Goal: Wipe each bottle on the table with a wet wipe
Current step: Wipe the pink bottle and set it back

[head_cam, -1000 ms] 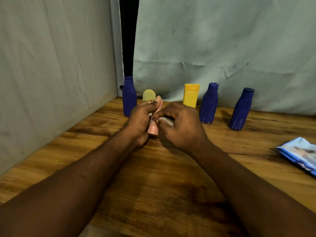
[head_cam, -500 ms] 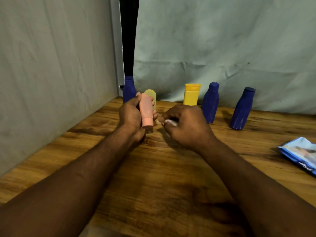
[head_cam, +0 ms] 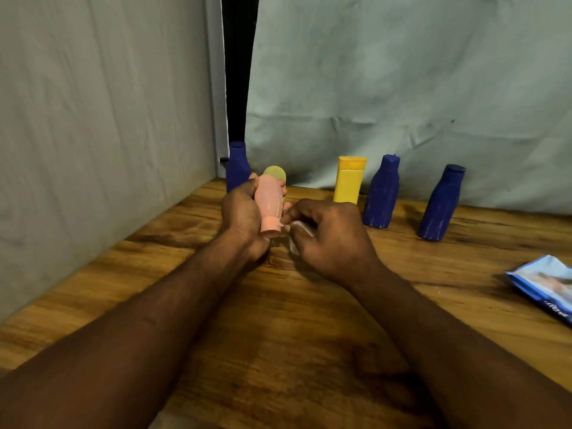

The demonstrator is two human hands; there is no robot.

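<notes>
Along the far edge of the worktop (head_cam: pixel 278 342) stand a blue bottle (head_cam: pixel 237 167) at far left, a pale yellow-green bottle (head_cam: pixel 276 172) half hidden, a yellow bottle (head_cam: pixel 349 181), and two more blue bottles (head_cam: pixel 382 191) (head_cam: pixel 441 202). All are opaque and capped, so their contents cannot be told.

The left hand (head_cam: pixel 240 216) curls round a pink bottle (head_cam: pixel 269 204), held above the wood with its cap pointing down and near. The right hand (head_cam: pixel 328 239), fingers bent, pinches a white wet wipe (head_cam: pixel 297 230) just beside that cap.

A wipes pack (head_cam: pixel 544 287) lies at the right, cut off by the frame. Cloth walls close the left and far sides. Bare wood spreads between the bottle row and the near edge, crossed by both forearms.
</notes>
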